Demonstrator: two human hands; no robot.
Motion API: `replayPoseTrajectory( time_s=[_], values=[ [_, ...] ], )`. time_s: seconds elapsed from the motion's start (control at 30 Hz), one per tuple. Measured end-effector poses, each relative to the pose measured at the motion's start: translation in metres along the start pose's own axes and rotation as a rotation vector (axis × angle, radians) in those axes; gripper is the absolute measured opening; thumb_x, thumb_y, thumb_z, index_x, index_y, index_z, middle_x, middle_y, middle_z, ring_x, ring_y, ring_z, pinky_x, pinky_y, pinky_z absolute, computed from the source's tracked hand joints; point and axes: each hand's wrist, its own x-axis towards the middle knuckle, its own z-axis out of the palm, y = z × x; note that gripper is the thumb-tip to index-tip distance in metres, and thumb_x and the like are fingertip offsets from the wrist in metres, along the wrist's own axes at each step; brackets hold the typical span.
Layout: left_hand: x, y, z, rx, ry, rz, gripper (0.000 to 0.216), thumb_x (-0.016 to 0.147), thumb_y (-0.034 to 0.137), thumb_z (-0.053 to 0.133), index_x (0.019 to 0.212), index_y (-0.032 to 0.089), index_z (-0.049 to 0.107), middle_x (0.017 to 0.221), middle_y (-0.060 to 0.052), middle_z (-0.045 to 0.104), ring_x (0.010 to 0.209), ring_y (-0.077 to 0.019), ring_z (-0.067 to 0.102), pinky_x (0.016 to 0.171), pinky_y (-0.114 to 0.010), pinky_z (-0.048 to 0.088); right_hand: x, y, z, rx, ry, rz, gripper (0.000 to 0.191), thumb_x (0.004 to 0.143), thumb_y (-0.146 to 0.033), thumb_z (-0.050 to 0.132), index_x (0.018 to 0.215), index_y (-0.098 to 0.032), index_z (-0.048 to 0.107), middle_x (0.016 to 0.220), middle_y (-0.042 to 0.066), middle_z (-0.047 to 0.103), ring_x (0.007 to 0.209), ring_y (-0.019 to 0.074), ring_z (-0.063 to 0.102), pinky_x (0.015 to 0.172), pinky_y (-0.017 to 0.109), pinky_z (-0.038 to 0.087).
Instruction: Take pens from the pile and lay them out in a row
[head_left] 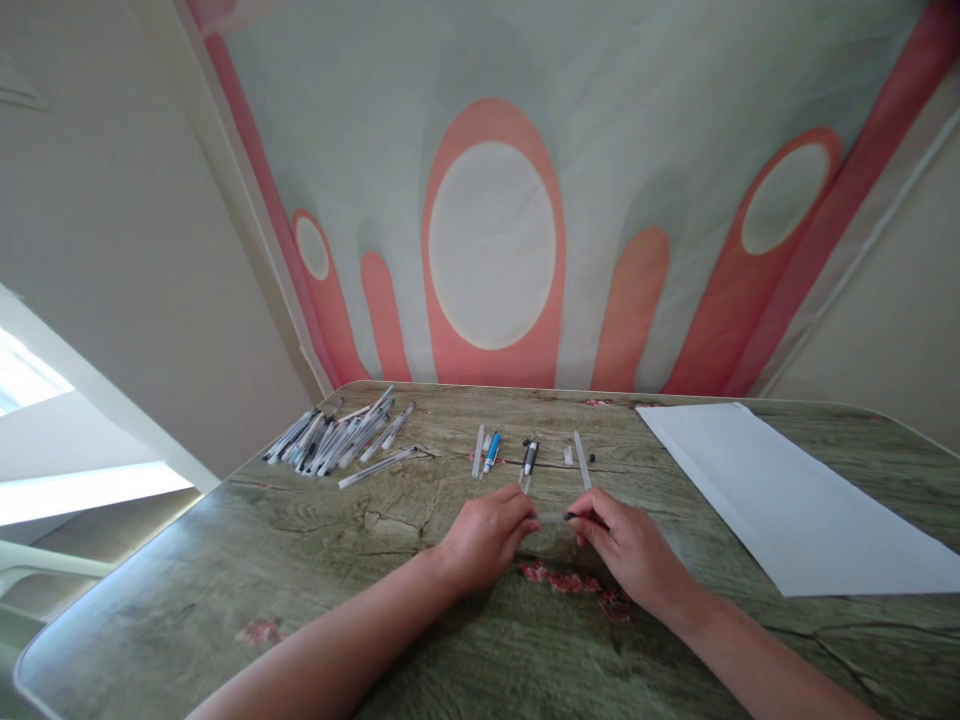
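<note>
Between my two hands, just above the table, a thin translucent pen [552, 518] lies level. My left hand [486, 532] is closed around its left end. On its right, my right hand [631, 545] pinches the black end piece; the fingertips partly hide it. Right beyond my hands lie a black-and-white pen part [531, 458], a blue-and-white pen part [492, 452] and two clear tubes, one on the left [478, 450] and one on the right [582, 460]. A small clear piece [568, 456] and a little black piece [592, 458] flank the right tube.
A heap of several clear and dark pens [337, 438] sits at the back left, with a single pen [376, 468] in front of it. To the right, a large white sheet [795, 500] lies flat on the wood-patterned table [360, 600]. A patterned backdrop [592, 130] rises behind.
</note>
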Motion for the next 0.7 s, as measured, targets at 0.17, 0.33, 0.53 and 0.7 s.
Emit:
replayPoseTrajectory(
  time_s=[0.17,0.33,0.53,0.7],
  values=[
    [0.0026,-0.0016,0.002,-0.055,-0.107,-0.037,0.027,0.094,0.028,0.037,0.087,0.019,0.061,0.085,-0.002,0.062,0.082,-0.014,0.057,0.074,-0.021,0.041,-0.0018,0.0023,0.0013,-0.049,0.0,-0.069,0.013,0.093,-0.03,0.043,0.09,-0.022,0.053,0.077,-0.001,0.059,0.071,0.0146,0.057,0.066,0.026,0.04],
    [0.0011,-0.0019,0.0026,-0.169,-0.127,-0.074,0.024,0.093,0.03,0.041,0.112,0.021,0.053,0.088,-0.001,0.064,0.081,-0.0144,0.058,0.071,-0.022,0.042,0.001,0.0057,-0.0021,-0.015,0.004,-0.002,0.01,0.092,-0.028,0.046,0.09,-0.023,0.054,0.074,-0.003,0.06,0.07,0.014,0.057,0.066,0.025,0.04],
    [0.0012,-0.004,0.0009,-0.069,0.002,0.005,0.02,0.092,0.024,0.04,0.096,0.018,0.059,0.092,-0.005,0.061,0.088,-0.016,0.056,0.078,-0.023,0.041,0.0025,0.008,-0.0023,0.018,0.007,0.012,0.008,0.091,-0.028,0.047,0.089,-0.023,0.053,0.072,-0.004,0.061,0.069,0.0136,0.057,0.066,0.025,0.04],
    [0.0032,-0.0047,0.0033,-0.097,-0.116,-0.017,0.026,0.094,0.023,0.035,0.101,0.021,0.06,0.082,-0.002,0.062,0.078,-0.0137,0.058,0.072,-0.021,0.042,0.0021,0.0088,-0.0022,0.011,0.019,0.001,0.008,0.091,-0.027,0.047,0.091,-0.023,0.054,0.073,-0.003,0.061,0.07,0.0141,0.058,0.068,0.025,0.041]
  ],
)
